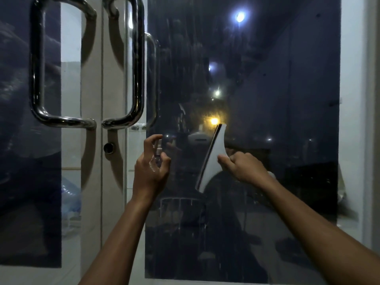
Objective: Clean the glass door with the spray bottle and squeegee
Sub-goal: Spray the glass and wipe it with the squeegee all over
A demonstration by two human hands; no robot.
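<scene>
The dark tinted glass door (267, 68) fills the right half of the head view, with streaks and drips on it. My left hand (151, 169) grips a small clear spray bottle (157, 155), its nozzle pointing at the glass and a finger curled over the top. My right hand (242, 167) holds the handle of a white squeegee (211, 159). Its blade stands nearly upright, tilted to the right, against the glass just right of the bottle.
Two curved chrome pull handles (135, 64) flank the seam between the doors, with a round lock (108, 148) below them. The left door panel (24, 140) is dark too. A white frame (353, 99) borders the right edge, where the tint film peels.
</scene>
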